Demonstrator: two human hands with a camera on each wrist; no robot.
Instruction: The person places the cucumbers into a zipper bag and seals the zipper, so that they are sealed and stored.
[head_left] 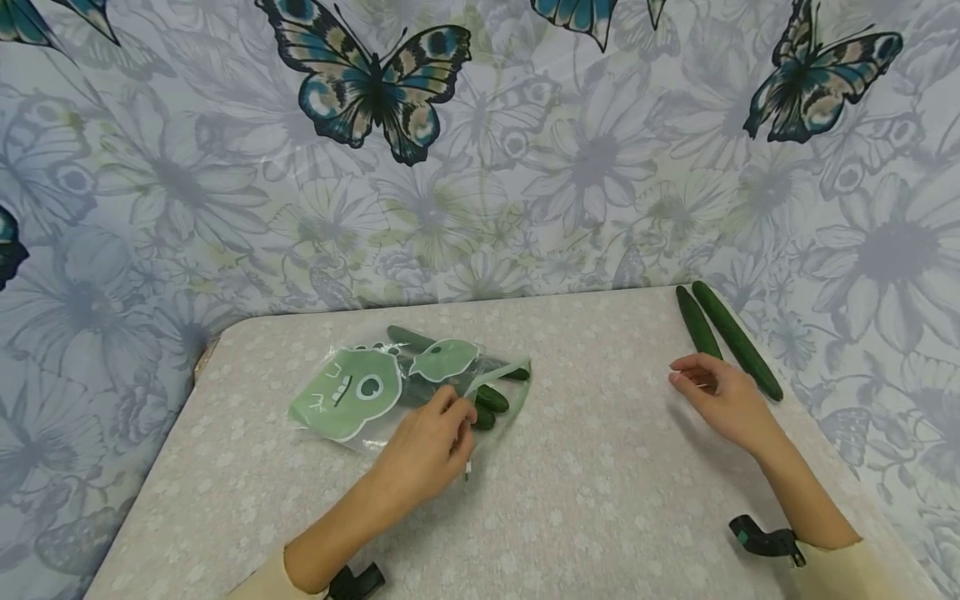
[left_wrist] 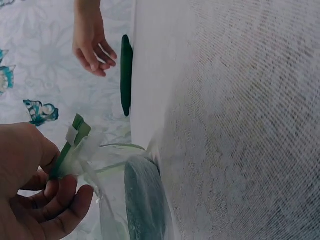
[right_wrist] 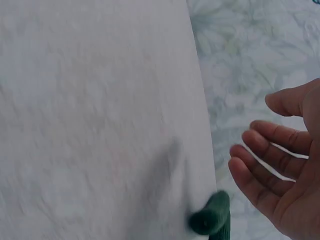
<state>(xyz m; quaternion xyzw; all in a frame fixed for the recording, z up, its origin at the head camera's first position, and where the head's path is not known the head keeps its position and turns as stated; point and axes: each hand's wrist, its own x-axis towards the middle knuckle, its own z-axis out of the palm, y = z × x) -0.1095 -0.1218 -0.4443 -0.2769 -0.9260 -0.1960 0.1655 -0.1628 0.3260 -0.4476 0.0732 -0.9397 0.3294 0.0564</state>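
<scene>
A clear zip bag with a green cartoon print lies on the table, several cucumbers inside it, their ends showing near its mouth. My left hand pinches the bag's upper edge; in the left wrist view the green zip strip is between thumb and fingers. Toward the right edge lie two loose cucumbers, side by side. Just in front of them my right hand hovers with relaxed, slightly bent fingers and holds nothing. The right wrist view shows the cucumbers' ends below the fingers.
The table wears a pale patterned cloth. Behind it hangs a floral fabric with butterflies, close against the back edge. Black wrist mounts sit on both forearms.
</scene>
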